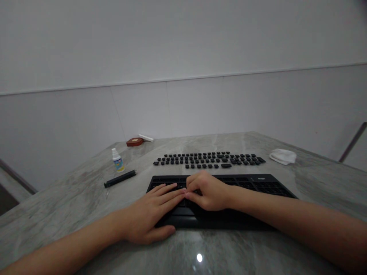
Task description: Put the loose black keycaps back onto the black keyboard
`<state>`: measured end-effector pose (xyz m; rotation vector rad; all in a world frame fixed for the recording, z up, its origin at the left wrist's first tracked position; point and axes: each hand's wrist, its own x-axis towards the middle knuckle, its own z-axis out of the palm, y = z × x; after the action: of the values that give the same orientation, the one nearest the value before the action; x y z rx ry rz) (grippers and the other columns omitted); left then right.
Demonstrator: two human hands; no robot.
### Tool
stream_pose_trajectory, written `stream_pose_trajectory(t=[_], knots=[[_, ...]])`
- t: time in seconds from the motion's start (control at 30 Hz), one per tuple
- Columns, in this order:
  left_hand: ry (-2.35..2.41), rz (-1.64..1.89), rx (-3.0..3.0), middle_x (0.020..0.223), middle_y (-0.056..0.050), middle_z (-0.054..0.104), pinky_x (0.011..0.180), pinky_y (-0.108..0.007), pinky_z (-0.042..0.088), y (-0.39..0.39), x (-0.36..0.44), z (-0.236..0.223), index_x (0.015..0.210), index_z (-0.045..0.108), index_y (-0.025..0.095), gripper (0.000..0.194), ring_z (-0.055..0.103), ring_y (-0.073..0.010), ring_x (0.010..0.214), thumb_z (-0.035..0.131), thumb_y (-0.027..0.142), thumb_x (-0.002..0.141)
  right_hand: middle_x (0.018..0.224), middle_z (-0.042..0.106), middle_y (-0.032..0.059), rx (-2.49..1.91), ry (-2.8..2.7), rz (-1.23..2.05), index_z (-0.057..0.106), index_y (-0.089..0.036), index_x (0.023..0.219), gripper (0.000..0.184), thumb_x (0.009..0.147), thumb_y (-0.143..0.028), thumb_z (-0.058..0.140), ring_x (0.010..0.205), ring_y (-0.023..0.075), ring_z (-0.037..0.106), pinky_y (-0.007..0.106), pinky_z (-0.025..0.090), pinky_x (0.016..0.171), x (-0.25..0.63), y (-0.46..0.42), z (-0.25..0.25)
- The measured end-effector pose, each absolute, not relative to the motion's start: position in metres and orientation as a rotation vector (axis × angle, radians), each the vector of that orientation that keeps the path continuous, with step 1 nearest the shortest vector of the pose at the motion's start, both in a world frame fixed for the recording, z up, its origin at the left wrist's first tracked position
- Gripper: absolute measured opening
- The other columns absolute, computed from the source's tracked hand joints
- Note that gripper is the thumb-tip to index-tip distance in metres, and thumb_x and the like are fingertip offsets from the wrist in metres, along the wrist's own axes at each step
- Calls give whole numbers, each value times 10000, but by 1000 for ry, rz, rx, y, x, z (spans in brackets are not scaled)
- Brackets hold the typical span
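A black keyboard (218, 221) lies on the table in front of me, many of its key places bare. My left hand (155, 210) rests flat across its left part, fingers stretched out and thumb over the front edge. Close by, my right hand (209, 191) is closed in a pinch over the middle of the keyboard, its fingertips touching the tips of my left fingers. What the pinch holds, if anything, is hidden. Beyond the keyboard, loose black keycaps (226, 165) are laid out in rows on the table.
On the left stand a small spray bottle (118, 162) and a black stick-like tool (120, 178) with a thin wire by its near end. A reddish-brown case (134, 142) and a white bar (146, 138) lie farther back. Folded white cloth (283, 156) sits at right, before the wall (195, 107).
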<state>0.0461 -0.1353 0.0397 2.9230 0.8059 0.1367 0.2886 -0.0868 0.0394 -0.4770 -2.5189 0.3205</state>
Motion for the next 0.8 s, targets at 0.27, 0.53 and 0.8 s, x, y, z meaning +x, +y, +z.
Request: stream_pose_trajectory(t=[0.27, 0.53, 0.8], knots=[[819, 94, 2942, 1579, -65, 209, 1162, -546, 241, -137, 49, 43, 1537, 104, 253, 764, 179, -333, 1450, 521, 400, 915, 590, 591, 14, -511, -2522, 322, 641, -123, 573, 206, 779, -110, 626, 534, 96, 515, 206, 396, 535, 287, -88, 42], [821, 53, 2967, 1590, -65, 164, 1180, -531, 202, -139, 52, 44, 1530, 156, 221, 726, 74, -325, 1467, 512, 372, 915, 605, 592, 21, -556, -2559, 290, 613, -119, 561, 195, 752, -87, 636, 561, 107, 535, 213, 413, 562, 286, -91, 35], [979, 62, 2929, 1591, -130, 44, 1178, -531, 189, -137, 45, 33, 1538, -17, 191, 858, 105, -325, 1463, 500, 476, 915, 626, 598, 49, -450, -2269, 232, 602, -124, 626, 260, 867, -140, 506, 582, 127, 548, 229, 430, 566, 290, -86, 23]])
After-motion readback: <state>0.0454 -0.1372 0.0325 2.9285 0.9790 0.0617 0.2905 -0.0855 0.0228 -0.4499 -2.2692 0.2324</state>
